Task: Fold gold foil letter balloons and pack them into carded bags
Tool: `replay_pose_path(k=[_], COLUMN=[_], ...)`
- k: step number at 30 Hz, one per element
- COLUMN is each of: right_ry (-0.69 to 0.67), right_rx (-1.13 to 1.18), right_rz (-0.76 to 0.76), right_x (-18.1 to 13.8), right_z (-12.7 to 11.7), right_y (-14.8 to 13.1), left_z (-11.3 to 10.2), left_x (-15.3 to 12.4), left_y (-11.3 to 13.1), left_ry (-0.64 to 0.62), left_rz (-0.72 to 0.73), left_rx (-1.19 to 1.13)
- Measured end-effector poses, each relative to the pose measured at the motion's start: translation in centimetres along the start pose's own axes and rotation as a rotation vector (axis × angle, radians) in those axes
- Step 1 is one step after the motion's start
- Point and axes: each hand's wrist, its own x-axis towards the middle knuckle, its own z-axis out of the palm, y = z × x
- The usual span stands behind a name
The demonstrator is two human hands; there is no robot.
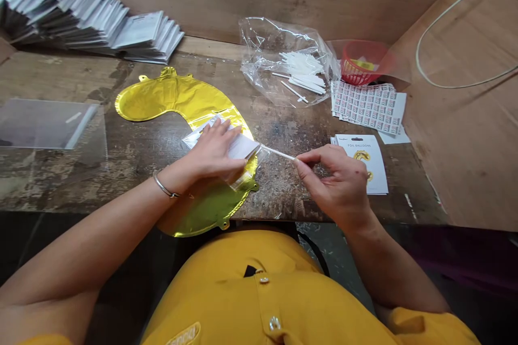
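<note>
"Where's the thin white straw [278, 152]?"
"Pinched in my right hand [334, 180], long axis running leftward, toward the white card in clear plastic [246, 146] atop the shiny gold foil balloon [212, 98]."
"Your left hand [216, 148]?"
"Spread flat on that card, nearer the straw's far tip."

There is one curved gold foil balloon [210, 98], one red plastic basket [356, 71], one crumpled clear plastic bag [263, 48]; the thin white sticks [308, 84] are too bunched to count.
</note>
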Motion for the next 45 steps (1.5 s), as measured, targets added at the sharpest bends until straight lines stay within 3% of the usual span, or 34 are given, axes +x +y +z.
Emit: replay_pose_path(k=[7,14,22,26,33,37,41,45], right_ry=[0.011,0.032,0.003,-0.053,-0.236,-0.296,-0.358,-0.515], right_rx=[0.099,0.01,0.025,-0.016,-0.179,-0.208,-0.251,-0.076], right_rz=[-0.08,-0.071,-0.097,-0.11,-0.196,-0.169,-0.099,0.014], right_x=[0.1,1.3,1.5,1.9,0.8,0.0,1.3,2.8], right_z=[0.1,1.3,0.5,1.5,5.5,7.4,8.5,8.1], right_y=[-0.9,-0.3,-0.4,-0.1,2.9,3.4,2.4,3.0], left_z=[-1.3,-1.0,-0.8,-0.9,-0.5,0.2,0.6,0.8], left_x=[0.7,0.7,0.8,0.8,0.0,-0.4,-0.7,-1.0], left_y=[-1.0,-1.0,-1.4,-1.2,-0.8,-1.0,-1.2,-1.2], left_ry=[-0.012,0.01,-0.021,-0.014,-0.007,0.061,0.026,0.041], left_rz=[0.052,0.071,0.038,0.048,0.011,-0.116,-0.07,-0.07], left_rx=[-0.099,-0.074,-0.057,-0.066,0.038,0.099,0.105,0.098])
